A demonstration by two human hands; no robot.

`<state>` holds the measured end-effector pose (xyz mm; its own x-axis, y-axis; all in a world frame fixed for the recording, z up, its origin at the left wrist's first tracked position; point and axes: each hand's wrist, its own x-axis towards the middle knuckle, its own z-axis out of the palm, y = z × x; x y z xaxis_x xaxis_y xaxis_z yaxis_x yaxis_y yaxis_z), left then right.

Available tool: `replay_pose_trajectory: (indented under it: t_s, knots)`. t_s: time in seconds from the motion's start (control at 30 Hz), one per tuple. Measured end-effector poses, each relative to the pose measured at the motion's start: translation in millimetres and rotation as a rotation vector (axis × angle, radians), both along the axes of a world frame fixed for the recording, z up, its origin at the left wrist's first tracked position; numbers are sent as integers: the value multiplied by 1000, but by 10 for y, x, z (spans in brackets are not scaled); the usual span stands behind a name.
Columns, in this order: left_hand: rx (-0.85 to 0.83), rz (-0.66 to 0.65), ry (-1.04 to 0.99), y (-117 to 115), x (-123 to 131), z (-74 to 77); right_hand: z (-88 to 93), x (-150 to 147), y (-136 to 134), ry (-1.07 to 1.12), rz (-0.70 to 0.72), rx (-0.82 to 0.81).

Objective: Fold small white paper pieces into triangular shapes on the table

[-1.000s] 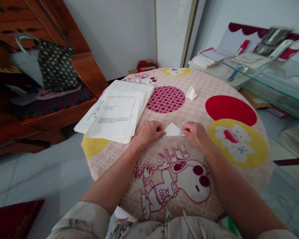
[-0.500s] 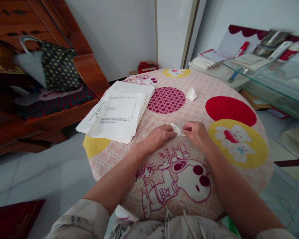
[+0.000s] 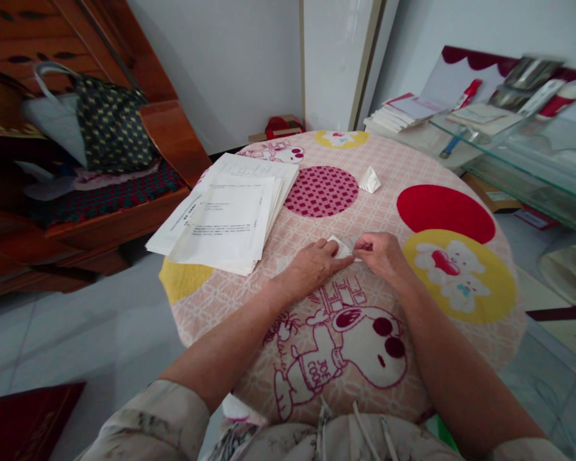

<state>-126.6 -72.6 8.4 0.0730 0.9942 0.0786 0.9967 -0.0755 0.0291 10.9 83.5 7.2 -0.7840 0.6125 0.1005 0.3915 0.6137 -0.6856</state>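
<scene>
A small piece of white folded paper (image 3: pixel 338 246) lies on the round, cloth-covered table, partly hidden by my fingers. My left hand (image 3: pixel 317 264) holds it down from the left, with one finger stretched along its near edge toward the right. At the paper's right side, my right hand (image 3: pixel 378 252) pinches its edge between thumb and fingers. Farther back stands a small white folded paper shape (image 3: pixel 369 180), pointed at the top, apart from both hands. To the left is a stack of printed paper sheets (image 3: pixel 225 218), which neither hand touches.
The patterned tablecloth (image 3: pixel 441 358) reaches the table's rounded edge. A glass shelf (image 3: pixel 523 160) with a stack of booklets (image 3: pixel 403 112) and a red marker (image 3: pixel 469 93) stands at the right. On the left, a wooden bench (image 3: pixel 168 134) holds a dark patterned bag (image 3: pixel 110 121).
My left hand has slid slightly right, its finger now reaching along the paper's near edge up to my right fingertips. The right hand stays at about the same place, still pinching.
</scene>
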Motion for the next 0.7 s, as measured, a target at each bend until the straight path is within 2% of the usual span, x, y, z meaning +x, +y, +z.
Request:
replay_pose_trajectory:
  t_s: [0.13, 0.23, 0.37, 0.5, 0.6, 0.7]
  knots:
    - [-45, 14, 21, 10, 37, 28, 25, -8, -44, 149, -95, 26]
    - [-48, 9, 6, 11, 40, 34, 18, -29, -84, 284, -70, -15]
    - [31, -24, -117, -16, -70, -24, -16, -60, -92, 144, 22, -131]
    - [93, -63, -360, -63, -295, -95, 18, -81, -109, 14, -12, -223]
    - [132, -80, -439, -79, -405, -123, 66, -122, -179, -54, -41, -206]
    - [142, -85, -442, -76, -425, -137, 98, -189, -272, -143, -60, -119]
